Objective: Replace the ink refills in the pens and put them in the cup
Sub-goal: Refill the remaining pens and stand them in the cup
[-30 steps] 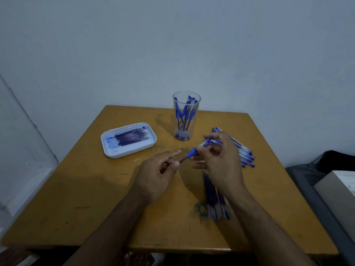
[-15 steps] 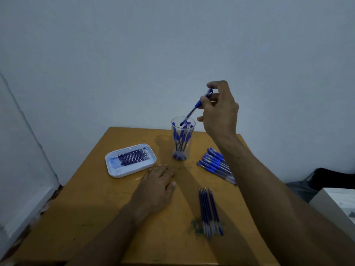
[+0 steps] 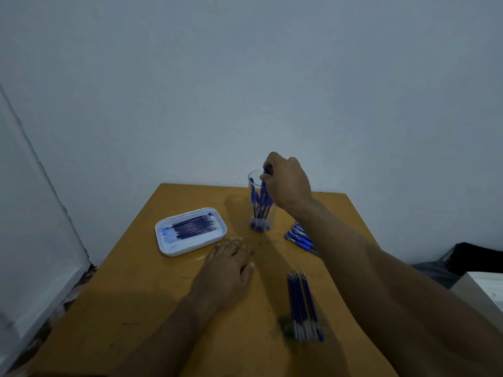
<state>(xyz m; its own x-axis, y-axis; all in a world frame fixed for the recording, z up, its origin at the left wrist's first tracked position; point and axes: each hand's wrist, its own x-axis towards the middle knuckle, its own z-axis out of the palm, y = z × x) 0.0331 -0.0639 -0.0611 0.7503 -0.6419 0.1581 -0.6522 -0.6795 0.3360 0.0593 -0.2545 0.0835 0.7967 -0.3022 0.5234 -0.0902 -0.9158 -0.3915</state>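
Head view: wooden table (image 3: 130,289) against a pale wall (image 3: 245,77). Far right, a dark bag or cushion (image 3: 473,257) and the corner of a white box (image 3: 481,292) off the table edge. The right forearm (image 3: 381,268) crosses the right side of the table and covers part of the pile of capped pens (image 3: 299,238), so only the pens' left ends show. Near the front edge lies a bundle of loose refills (image 3: 302,306), tips pointing away, w/ a dark ink smudge (image 3: 285,325) just beside its near end.

Right hand (image 3: 288,183) is over the cup's mouth, fingers curled down, pinching the blue top of a pen (image 3: 265,172) – the pen's lower part is already inside the cup; exact grip hard to see, fingers face away. Left hand (image 3: 228,270) rests flat on the table, palm down, fingers straight and relaxed, holding nothing, just beside the tray's near corner.

Containers: clear cup (image 3: 254,213) stands upright towards the back of the table – several blue pens inside, leaning. White tray (image 3: 166,246) left of the cup holds a row of dark refills (image 3: 196,227) lying side by side, plus blue ink stains at its left end
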